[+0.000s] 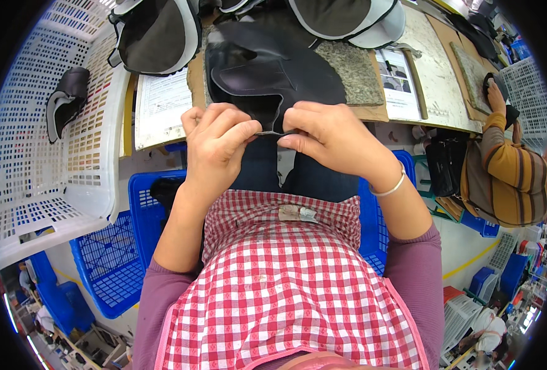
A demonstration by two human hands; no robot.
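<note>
Left hand (pixel 215 143): fingers bent, back of the hand upward; thumb and forefinger together, clamped on the near edge of the black workpiece (pixel 307 80).
Right hand (pixel 332 137): thumb below, fingers curled above; grip closed on the same edge, just to the right of the other hand's fingertips; a pale bracelet (pixel 395 185) encircles the wrist.
Black workpiece: lies largely on the speckled slab (pixel 361 77), its near part reaching past the slab toward the person; a smooth flap with a pale cut edge lies folded over the left part; the pinched edge stands between the two hands, above the lap.
Work table (pixel 440 58): carries the slab, with cardboard (pixel 377 112) beneath it; a printed sheet (pixel 162 105) lies to the left, a framed sheet (pixel 403 89) to the right.
Far side of slab: white-edged dark piece (pixel 156 37) at the left; white-edged dark stack (pixel 347 18) at the right; both are cut by the upper limit of view.
White basket (pixel 101 185): stands left of the table; perforated walls; one curved black piece (pixel 73 85) with a white edge inside.
Apron (pixel 279 277): red-and-white check, worn over purple sleeves.
Floor, left: a blue crate (pixel 110 271) with a lattice bottom.
Right side: a co-worker (pixel 511 176) in a brown striped top; one hand rests near a dark item, details too small to tell.
</note>
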